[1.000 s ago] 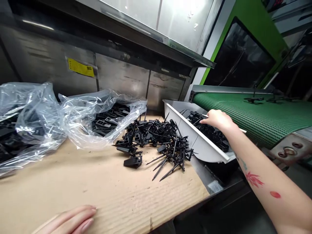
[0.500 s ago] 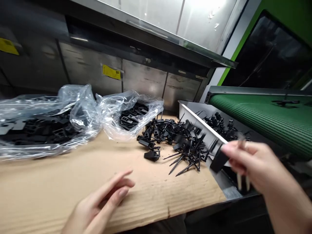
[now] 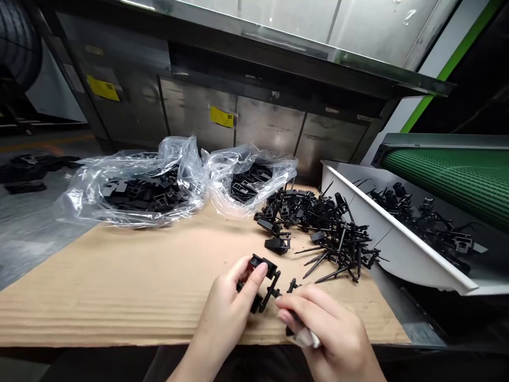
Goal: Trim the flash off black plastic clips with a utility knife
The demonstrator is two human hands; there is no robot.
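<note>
My left hand [image 3: 234,297] is closed around black plastic moulded parts [image 3: 265,265] joined by a thin runner, its thumb pressing on the upper part. My right hand [image 3: 326,323] is closed just to the right, its fingertips pinching the black runner [image 3: 275,293] of the same piece. A pale end [image 3: 314,339] sticks out beneath the right fingers; what it belongs to is hidden. Both hands are over the cardboard sheet [image 3: 139,276] near its front edge. Beyond them lies a heap of black moulded parts with spiky runners [image 3: 338,228], and a single small part [image 3: 277,245] lies at its near side.
Two clear plastic bags [image 3: 191,185] of black parts stand at the back, one partly spread open [image 3: 222,185]. On the right, a white bin [image 3: 401,239] holds more black pieces under a green conveyor belt [image 3: 449,170]. A metal cabinet wall [image 3: 270,116] closes off the back.
My right hand has come from beside the white bin to my left hand. My left hand, earlier without anything visible in it, now grips the black parts. The view has swung left.
</note>
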